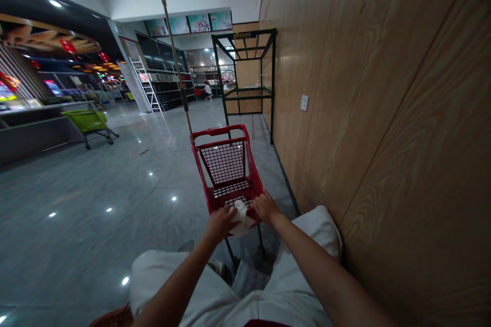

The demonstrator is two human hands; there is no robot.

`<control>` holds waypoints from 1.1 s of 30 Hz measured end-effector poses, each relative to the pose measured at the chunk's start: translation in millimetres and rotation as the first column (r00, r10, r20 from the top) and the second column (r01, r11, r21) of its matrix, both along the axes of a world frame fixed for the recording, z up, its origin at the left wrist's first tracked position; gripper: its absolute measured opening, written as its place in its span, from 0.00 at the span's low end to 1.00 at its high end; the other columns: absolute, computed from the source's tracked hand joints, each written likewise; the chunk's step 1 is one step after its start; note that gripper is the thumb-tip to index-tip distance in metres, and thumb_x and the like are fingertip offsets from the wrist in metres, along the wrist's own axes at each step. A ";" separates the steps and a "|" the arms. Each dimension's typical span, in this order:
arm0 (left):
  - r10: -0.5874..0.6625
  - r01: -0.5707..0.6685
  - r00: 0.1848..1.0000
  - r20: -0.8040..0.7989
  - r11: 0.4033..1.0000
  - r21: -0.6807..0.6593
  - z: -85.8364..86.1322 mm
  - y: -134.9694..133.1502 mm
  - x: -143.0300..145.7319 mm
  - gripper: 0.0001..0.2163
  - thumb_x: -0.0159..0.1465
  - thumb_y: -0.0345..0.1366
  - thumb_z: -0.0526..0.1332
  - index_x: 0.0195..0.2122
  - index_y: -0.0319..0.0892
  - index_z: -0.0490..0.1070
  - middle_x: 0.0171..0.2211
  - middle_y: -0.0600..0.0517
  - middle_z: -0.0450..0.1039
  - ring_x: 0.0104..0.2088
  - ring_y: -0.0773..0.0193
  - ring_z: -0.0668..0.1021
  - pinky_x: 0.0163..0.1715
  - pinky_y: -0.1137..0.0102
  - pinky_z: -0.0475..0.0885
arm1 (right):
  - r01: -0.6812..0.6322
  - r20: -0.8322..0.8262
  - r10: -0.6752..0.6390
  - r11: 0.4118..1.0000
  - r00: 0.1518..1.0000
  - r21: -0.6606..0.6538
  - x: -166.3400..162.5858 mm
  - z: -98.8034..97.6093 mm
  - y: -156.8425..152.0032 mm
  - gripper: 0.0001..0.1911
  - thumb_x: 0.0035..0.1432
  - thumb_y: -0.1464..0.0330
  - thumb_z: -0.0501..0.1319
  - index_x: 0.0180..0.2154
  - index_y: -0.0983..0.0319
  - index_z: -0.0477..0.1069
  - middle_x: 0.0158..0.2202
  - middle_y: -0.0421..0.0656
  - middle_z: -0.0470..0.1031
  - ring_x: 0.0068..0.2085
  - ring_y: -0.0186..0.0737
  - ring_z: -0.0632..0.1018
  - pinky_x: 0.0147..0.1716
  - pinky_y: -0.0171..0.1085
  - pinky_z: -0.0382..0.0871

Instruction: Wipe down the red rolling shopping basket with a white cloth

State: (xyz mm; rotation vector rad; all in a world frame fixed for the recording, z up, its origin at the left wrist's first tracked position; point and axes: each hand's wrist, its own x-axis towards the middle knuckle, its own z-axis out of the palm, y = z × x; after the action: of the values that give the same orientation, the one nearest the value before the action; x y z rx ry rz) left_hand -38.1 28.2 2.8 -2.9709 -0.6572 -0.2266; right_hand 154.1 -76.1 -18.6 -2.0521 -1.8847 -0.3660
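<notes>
A small red shopping cart (226, 163) stands on the grey floor right in front of me, next to a wooden wall. My left hand (220, 222) grips the near rim of the cart and also holds a crumpled white cloth or paper (241, 214). My right hand (265, 207) is closed on the same rim just to the right, touching the white cloth. A thin pole (172, 46) rises from the cart's far left corner up out of view. My legs in light trousers show below the cart.
The wood-panelled wall (383, 112) runs close along the right. A dark metal shelf frame (249, 71) stands ahead against it. A green cart (90, 122) is parked far left by a counter. A stepladder (148, 87) and a distant person (208, 90) are at the back.
</notes>
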 end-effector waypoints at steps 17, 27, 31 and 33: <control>0.087 -0.087 0.996 -0.004 0.995 -0.052 10.4 -29.2 24.5 0.14 0.63 0.48 0.54 0.41 0.43 0.69 0.41 0.47 0.71 0.39 0.59 0.75 0.37 0.67 0.66 | -0.174 0.026 0.173 0.983 0.985 0.062 16.6 -12.1 -13.7 0.06 0.62 0.70 0.55 0.36 0.61 0.70 0.35 0.40 0.73 0.41 0.38 0.72 0.59 0.42 0.52; 0.134 -0.134 0.991 0.027 0.991 0.014 7.9 -33.2 27.9 0.10 0.63 0.41 0.56 0.40 0.43 0.69 0.41 0.47 0.71 0.41 0.57 0.74 0.38 0.65 0.66 | 0.042 0.053 -0.049 0.991 0.997 0.126 -19.8 -25.0 -5.3 0.07 0.60 0.70 0.56 0.41 0.60 0.70 0.39 0.45 0.72 0.42 0.42 0.70 0.52 0.46 0.58; 0.097 -0.097 0.995 0.024 0.995 -0.001 6.9 -38.5 48.1 0.11 0.64 0.42 0.54 0.43 0.43 0.68 0.42 0.46 0.70 0.41 0.58 0.73 0.39 0.65 0.66 | 0.096 0.105 -0.103 0.993 0.989 0.063 -8.0 -20.2 -6.2 0.07 0.61 0.68 0.57 0.40 0.60 0.70 0.36 0.46 0.71 0.39 0.43 0.69 0.44 0.42 0.61; 0.083 -0.083 0.996 0.013 0.997 -0.007 6.4 -35.1 41.5 0.12 0.64 0.43 0.54 0.44 0.44 0.68 0.43 0.46 0.70 0.41 0.58 0.73 0.39 0.65 0.66 | 0.080 0.139 -0.085 0.996 0.987 0.037 1.3 -16.6 -8.9 0.07 0.62 0.69 0.55 0.40 0.60 0.70 0.35 0.45 0.71 0.38 0.42 0.69 0.43 0.41 0.60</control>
State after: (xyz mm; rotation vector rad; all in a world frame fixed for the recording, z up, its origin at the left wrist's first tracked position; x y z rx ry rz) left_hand 3.3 -6.9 9.2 -2.9426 -0.7819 -0.2383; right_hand 155.4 -85.0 -35.2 -2.1390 -1.8632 -0.5703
